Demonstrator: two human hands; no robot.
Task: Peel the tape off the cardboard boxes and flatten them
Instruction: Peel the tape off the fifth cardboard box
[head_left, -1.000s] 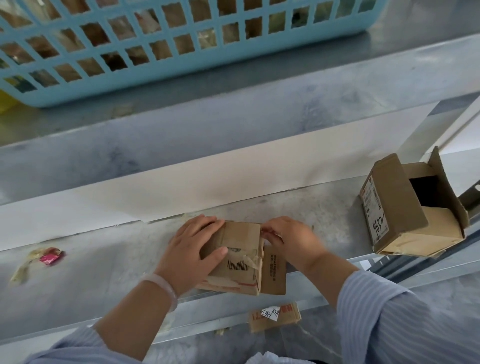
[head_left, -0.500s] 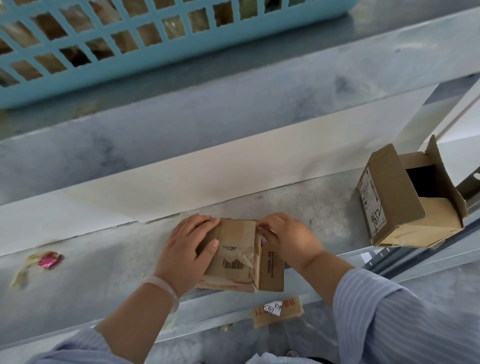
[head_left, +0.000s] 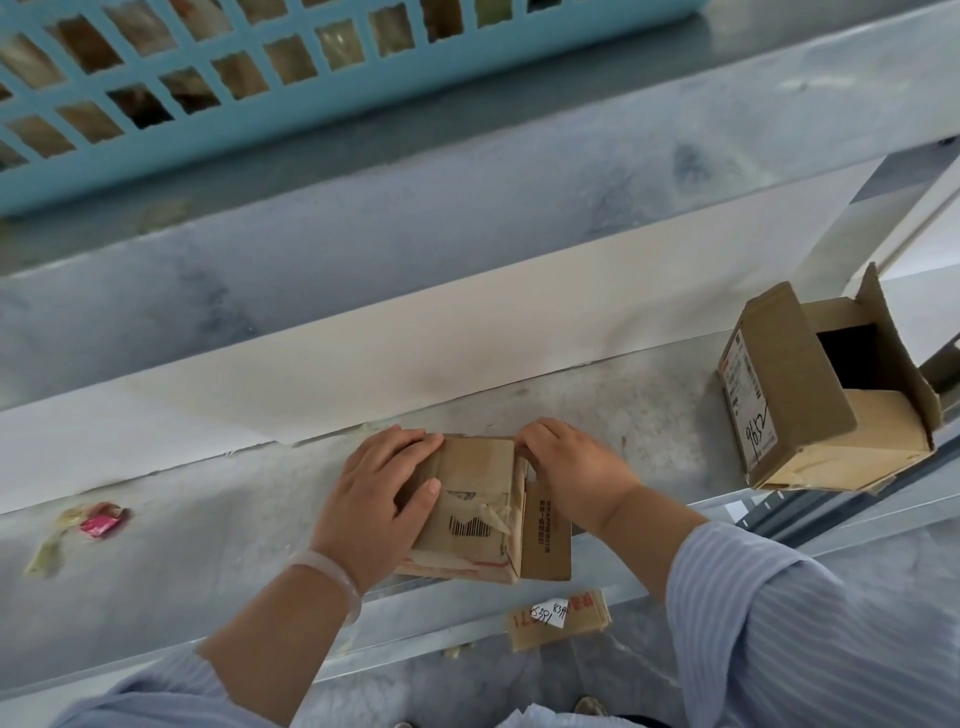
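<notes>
A small taped cardboard box (head_left: 470, 512) lies at the near edge of the grey ledge (head_left: 208, 545). The left hand (head_left: 379, 506) presses flat on its left side, fingers spread, thumb on top — the right hand (head_left: 574, 475) pinches its far right corner. An open cardboard box (head_left: 810, 395) sits well apart, to the right.
</notes>
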